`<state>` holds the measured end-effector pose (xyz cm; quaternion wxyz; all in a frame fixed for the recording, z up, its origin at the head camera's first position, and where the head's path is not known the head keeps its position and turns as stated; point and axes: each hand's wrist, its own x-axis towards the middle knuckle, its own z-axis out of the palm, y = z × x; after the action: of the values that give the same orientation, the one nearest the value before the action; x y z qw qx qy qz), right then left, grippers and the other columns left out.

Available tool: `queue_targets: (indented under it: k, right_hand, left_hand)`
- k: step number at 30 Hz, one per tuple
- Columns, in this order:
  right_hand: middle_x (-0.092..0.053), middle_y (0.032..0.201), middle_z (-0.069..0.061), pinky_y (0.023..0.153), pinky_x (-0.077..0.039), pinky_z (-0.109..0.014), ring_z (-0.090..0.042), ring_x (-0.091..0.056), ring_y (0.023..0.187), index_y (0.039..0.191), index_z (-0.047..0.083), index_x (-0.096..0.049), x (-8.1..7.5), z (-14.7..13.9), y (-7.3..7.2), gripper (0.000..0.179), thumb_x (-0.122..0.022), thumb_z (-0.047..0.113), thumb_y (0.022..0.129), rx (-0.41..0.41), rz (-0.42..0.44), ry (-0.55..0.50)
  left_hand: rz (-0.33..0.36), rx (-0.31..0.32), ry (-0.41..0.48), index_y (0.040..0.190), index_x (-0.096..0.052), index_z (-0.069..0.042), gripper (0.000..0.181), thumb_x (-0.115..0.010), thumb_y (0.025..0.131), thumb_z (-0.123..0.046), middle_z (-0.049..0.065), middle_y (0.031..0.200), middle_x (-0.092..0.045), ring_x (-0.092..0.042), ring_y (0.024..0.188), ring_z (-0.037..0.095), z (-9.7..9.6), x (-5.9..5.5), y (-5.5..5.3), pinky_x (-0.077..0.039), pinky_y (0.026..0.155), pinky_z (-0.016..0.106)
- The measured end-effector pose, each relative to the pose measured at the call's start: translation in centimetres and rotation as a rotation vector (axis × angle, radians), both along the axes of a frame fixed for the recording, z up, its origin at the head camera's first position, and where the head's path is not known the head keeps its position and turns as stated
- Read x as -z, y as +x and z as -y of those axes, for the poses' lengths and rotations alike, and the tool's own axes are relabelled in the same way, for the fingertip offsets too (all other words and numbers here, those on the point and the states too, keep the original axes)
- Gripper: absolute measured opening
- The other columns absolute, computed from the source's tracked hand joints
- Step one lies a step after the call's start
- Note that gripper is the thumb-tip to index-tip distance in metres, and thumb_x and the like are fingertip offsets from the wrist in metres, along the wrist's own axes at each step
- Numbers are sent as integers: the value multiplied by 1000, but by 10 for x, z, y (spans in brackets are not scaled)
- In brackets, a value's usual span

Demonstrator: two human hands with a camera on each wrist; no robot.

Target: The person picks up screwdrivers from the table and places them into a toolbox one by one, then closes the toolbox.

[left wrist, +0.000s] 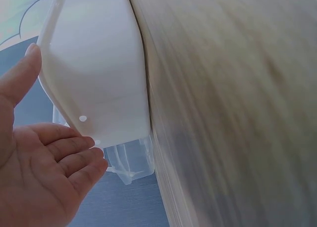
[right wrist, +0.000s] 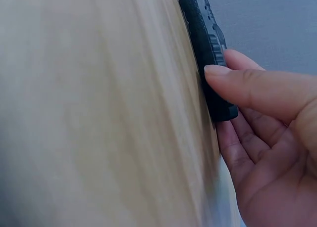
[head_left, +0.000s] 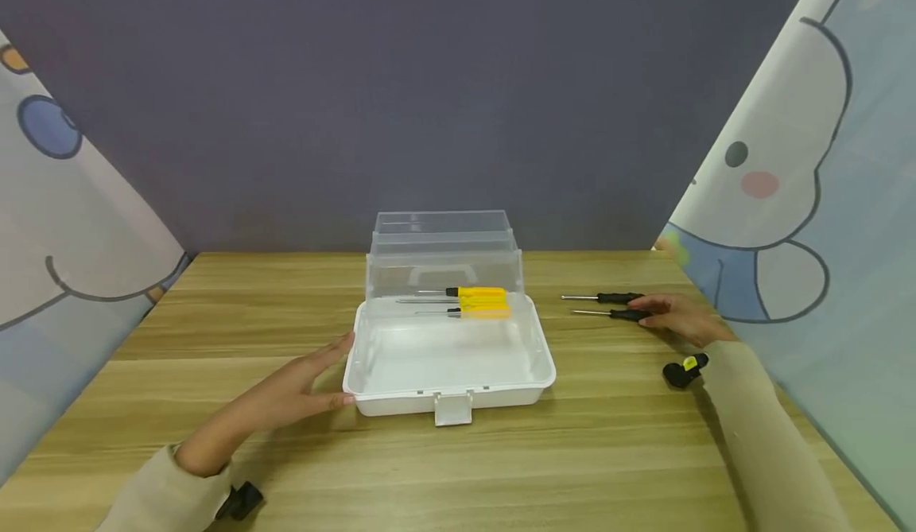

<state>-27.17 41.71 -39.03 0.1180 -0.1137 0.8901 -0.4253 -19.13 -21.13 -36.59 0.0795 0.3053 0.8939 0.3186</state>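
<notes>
My left hand [head_left: 289, 393] rests its thumb and loosely straight fingers against the left side of a white plastic box [head_left: 451, 398]; the left wrist view shows the fingertips [left wrist: 86, 142] right at its wall. The box's clear lid [head_left: 444, 269] stands raised at the back. Several yellow-handled screwdrivers [head_left: 483, 303] lie side by side at the rear of the box. On the right, my right hand [head_left: 676, 317] pinches the handle of a black-handled screwdriver [right wrist: 202, 49] between thumb and forefinger, low over the table. A second black-handled screwdriver [head_left: 611, 298] lies just behind it.
The wood-grain table [head_left: 458, 476] ends at a dark grey wall [head_left: 458, 102]. Cartoon-printed panels [head_left: 787, 174] flank both sides. A latch [head_left: 453, 409] hangs from the box's front. Each wrist wears a small black device [head_left: 683, 370].
</notes>
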Motion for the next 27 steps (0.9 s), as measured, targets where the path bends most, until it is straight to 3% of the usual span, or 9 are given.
queue_targets:
  k: [5,11,14,17,24,27]
  right_hand:
    - [-44,132,-36,78,-50,-17,6,-51,99,128,-13,-48,-3,3,0,48,-64,8,89,14,6,24]
    - [-46,131,-34,78,-50,-19,-33,-52,114,127,-11,-51,-6,7,-2,45,-64,6,88,2,8,60]
    - [-46,131,-34,78,-50,-19,-43,-47,117,127,-11,-52,-6,8,-4,44,-64,6,88,10,15,68]
    - [-48,130,-34,77,-50,-19,-39,-50,115,126,-10,-53,-5,8,-4,43,-64,7,88,9,15,85]
    - [-53,125,-31,76,-51,-21,-6,-57,98,126,-10,-53,-5,8,-3,45,-65,12,89,5,21,104]
    - [-53,125,-31,77,-51,-20,-7,-57,100,125,-10,-54,-4,7,-3,44,-65,13,90,-4,12,114]
  left_hand:
    - [-2,-9,0,147,-22,3,87,-64,87,-44,25,150,-23,-26,135,44,1,0,0,-25,105,58]
    - [-10,-9,-8,147,-23,4,87,-65,86,-43,24,151,-23,-27,136,42,2,0,0,-24,104,57]
    - [-8,-9,-8,146,-22,5,87,-65,86,-43,24,151,-22,-27,136,42,2,0,0,-24,104,57]
    - [-6,-8,-6,147,-22,5,88,-65,87,-43,25,151,-22,-26,136,42,2,1,-1,-24,104,57]
    - [-3,-5,0,147,-22,4,87,-65,87,-43,25,151,-22,-26,136,43,1,1,-1,-24,104,58]
    - [-8,-1,6,146,-22,5,87,-65,87,-41,26,150,-23,-26,135,44,0,1,0,-25,104,59]
